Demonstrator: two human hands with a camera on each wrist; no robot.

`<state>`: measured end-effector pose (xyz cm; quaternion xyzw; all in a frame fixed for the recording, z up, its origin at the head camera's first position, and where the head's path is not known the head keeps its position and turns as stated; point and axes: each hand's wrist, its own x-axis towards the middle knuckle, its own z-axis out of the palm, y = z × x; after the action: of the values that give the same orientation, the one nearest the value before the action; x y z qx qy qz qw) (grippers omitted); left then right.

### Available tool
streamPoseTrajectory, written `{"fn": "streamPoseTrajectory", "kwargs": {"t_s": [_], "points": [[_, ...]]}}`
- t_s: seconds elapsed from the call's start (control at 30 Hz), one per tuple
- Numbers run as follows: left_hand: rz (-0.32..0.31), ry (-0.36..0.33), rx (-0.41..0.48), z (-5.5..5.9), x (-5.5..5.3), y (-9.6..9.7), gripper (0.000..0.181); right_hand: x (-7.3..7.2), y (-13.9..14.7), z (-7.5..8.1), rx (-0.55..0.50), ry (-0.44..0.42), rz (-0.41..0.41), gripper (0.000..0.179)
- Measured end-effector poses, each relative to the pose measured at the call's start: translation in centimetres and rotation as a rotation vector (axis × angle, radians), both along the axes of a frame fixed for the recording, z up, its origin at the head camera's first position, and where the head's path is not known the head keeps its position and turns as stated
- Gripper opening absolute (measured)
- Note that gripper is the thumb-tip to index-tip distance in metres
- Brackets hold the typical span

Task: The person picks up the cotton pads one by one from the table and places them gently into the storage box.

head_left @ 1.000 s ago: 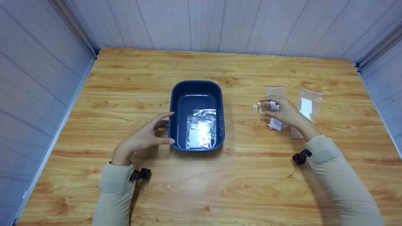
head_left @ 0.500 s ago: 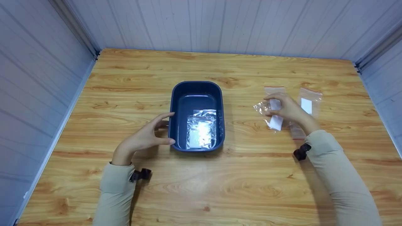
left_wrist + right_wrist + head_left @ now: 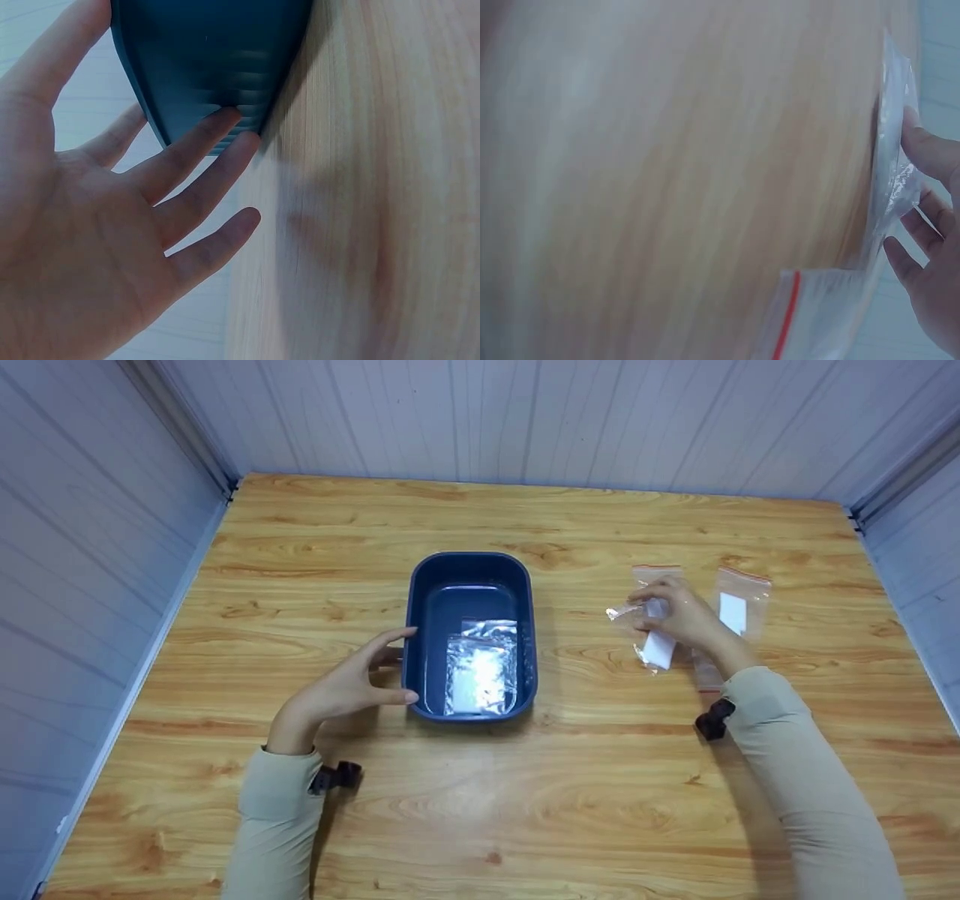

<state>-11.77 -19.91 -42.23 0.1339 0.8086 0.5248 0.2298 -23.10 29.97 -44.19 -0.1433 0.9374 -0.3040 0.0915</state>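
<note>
My left hand (image 3: 341, 686) rests against a dark blue plastic tub (image 3: 472, 718), thumb and index finger at its left rim. In the left wrist view its fingers are spread, some touching the tub's outer wall. My right hand (image 3: 686, 619) is over the clear zip bags on the right. It holds a crinkled clear zip bag (image 3: 891, 150) between thumb and fingers, close to the table. Under that hand a white card (image 3: 660, 651) shows through clear plastic, partly hidden by the fingers.
Shiny clear bags (image 3: 480, 675) lie inside the tub. Right of my hand is a red-edged zip bag (image 3: 757, 600) with a white card; another red edge (image 3: 709, 690) shows below it. The wooden table (image 3: 480, 810) meets pale panel walls (image 3: 487, 420).
My right hand has shifted slightly to the right and lowered over the bags, its fingers moving along the clear plastic. My left hand and the tub have stayed put.
</note>
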Motion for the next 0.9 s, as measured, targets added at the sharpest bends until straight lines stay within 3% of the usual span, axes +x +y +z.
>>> {"fn": "streamPoseTrajectory", "kwargs": {"t_s": [0.57, 0.9], "points": [[-0.011, 0.026, 0.011, 0.01, 0.06, -0.14, 0.090, 0.17, -0.64, -0.26, 0.013, 0.110, 0.021, 0.014], [0.001, 0.012, 0.012, 0.21, 0.14, 0.04, 0.090, 0.80, -0.62, 0.00, 0.044, 0.091, -0.002, 0.019]]}}
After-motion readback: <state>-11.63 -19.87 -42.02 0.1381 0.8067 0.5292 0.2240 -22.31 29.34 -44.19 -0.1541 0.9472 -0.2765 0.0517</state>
